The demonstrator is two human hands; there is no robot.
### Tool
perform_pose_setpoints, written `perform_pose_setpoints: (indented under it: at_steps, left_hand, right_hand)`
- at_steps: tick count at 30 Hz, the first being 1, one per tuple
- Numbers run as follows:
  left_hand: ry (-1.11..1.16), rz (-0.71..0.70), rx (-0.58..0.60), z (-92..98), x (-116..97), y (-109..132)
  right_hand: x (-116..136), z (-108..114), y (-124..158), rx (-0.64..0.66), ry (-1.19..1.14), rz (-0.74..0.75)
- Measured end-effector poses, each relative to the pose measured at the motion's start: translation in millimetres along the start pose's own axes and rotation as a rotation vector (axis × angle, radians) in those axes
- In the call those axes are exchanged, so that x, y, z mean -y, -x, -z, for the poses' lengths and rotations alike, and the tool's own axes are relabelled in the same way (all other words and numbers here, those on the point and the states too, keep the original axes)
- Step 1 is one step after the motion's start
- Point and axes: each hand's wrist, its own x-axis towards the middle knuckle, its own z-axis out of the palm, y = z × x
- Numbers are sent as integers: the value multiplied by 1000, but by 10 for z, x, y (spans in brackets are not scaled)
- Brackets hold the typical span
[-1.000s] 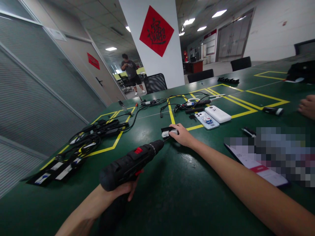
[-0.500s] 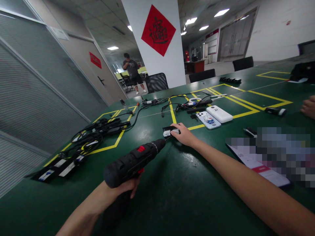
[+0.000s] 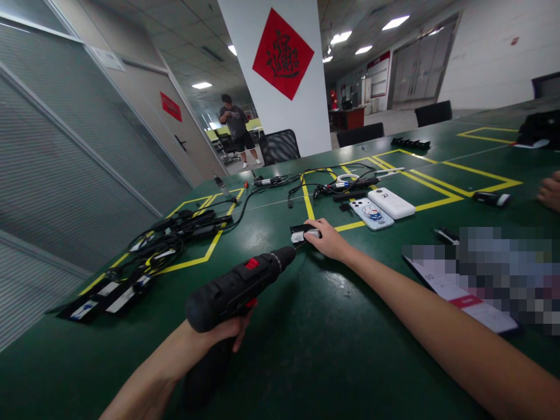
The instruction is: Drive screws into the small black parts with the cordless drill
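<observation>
Trainee: Drill (image 3: 240, 289) and left grip (image 3: 214, 337): how is the relation to be read?

Instructor: The handle (image 3: 207, 370) is clenched in the left grip, with the red trigger (image 3: 251, 303) visible just ahead of it. The drill body is carried above that grip, and its long axis is directed forward and to the right.

Trainee: Where is the small dark-and-silver part (image 3: 298, 237) located?

Instructor: It is grasped by the right grip (image 3: 326, 239), and its left end is exposed. It is positioned ahead and to the right of the left grip, just beyond the chuck (image 3: 282, 258). The right grip is in contact with it; the left is set well back.

Trainee: Is contact made by the bit (image 3: 300, 246)?

Instructor: The bit is pointed toward the near side of the part, but contact cannot be confirmed. Drill and part are held over the bench (image 3: 332, 350), on the near side of the phone (image 3: 371, 213).
</observation>
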Motion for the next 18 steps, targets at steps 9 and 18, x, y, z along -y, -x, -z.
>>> perform_pose_setpoints:
  at_steps: [9,18]
  left_hand:
    - [3,-3,5,5,17,-7]
    - [15,1,12,42,83,-16]
  right_hand:
    - [2,-13,0,-7,2,4]
    - [-9,-25,-12,-8,12,-2]
